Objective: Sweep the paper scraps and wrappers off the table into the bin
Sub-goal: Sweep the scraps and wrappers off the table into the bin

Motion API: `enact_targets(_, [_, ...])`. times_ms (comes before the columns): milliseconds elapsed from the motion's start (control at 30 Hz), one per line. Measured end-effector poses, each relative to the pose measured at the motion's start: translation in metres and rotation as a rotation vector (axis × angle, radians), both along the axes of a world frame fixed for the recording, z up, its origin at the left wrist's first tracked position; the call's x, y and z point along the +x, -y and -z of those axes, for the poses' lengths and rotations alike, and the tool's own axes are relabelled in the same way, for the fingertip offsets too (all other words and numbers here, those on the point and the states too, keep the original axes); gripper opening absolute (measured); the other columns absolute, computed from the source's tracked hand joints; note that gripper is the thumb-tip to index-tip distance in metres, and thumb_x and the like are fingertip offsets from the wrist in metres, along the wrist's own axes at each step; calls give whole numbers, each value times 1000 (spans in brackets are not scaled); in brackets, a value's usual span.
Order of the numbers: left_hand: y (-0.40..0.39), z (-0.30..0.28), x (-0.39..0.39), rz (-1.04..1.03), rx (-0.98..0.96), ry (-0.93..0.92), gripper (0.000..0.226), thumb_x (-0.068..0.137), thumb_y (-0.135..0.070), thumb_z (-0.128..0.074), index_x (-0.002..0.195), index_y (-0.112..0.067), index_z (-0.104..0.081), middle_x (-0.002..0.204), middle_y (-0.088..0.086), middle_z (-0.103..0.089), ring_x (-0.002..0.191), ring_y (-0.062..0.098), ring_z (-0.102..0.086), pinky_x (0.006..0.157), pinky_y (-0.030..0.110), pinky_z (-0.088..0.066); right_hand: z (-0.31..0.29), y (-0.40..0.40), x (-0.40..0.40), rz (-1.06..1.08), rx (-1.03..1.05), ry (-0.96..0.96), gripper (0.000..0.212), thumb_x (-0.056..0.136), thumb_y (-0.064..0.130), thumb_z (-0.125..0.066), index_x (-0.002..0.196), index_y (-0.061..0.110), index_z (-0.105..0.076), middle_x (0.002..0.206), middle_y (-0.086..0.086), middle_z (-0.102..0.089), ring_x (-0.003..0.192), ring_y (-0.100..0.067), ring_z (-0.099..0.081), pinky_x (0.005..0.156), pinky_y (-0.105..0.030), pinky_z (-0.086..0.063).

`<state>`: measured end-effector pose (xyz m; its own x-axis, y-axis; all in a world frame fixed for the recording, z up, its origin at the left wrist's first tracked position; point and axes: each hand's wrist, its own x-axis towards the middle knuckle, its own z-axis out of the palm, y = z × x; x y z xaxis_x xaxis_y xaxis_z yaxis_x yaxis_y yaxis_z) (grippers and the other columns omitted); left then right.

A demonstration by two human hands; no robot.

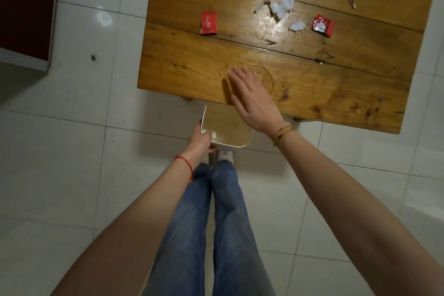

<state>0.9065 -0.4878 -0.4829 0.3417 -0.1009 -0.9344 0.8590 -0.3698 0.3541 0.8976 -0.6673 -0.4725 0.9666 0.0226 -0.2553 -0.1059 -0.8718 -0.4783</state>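
Note:
A wooden table (336, 84) carries several red wrappers, such as one at the left (209, 23) and one at the right (322, 25), plus white paper scraps (282, 6) across its far half. A white bin (230, 145) sits just below the table's near edge, partly under it. My left hand (200, 143) grips the bin's near left rim. My right hand (252, 98) is flat, fingers together and straight, over the table's near edge above the bin, holding nothing. The nearest scraps lie well beyond its fingertips.
A white tiled floor (96, 175) surrounds the table. A dark red cabinet (26, 14) stands at the far left. My legs in blue jeans (216, 211) are directly behind the bin. A small white piece (214, 134) lies inside the bin.

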Motion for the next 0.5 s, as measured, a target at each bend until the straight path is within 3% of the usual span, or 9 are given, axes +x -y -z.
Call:
enact_targets(167, [-5,5,2,22,-2,-10,62,92,6,-32,147,-22,-34,136,11,-51,124,35,-53,95,46,-53,0,13,67,52,-9,10,56,105,31,-32,156,13,-16,164,-7,-15,152,-22,-9,125,-39,-8])
enact_targets(333, [-2,9,1,-1,-10,-16,57,93,4,-36,142,-24,-39,132,10,-54,119,32,-56,88,40,-56,2,13,116,-28,-1,-17,57,104,27,-33,157,15,-13,165,-4,-10,153,-24,-5,125,-39,-5])
enact_targets(500, [-1,12,3,-13,-13,-25,56,94,2,-39,142,-26,-39,130,8,-56,118,31,-57,92,45,-56,6,13,139,-83,-45,-64,56,105,29,-30,157,16,-13,166,-4,-7,153,-22,-2,125,-41,-5])
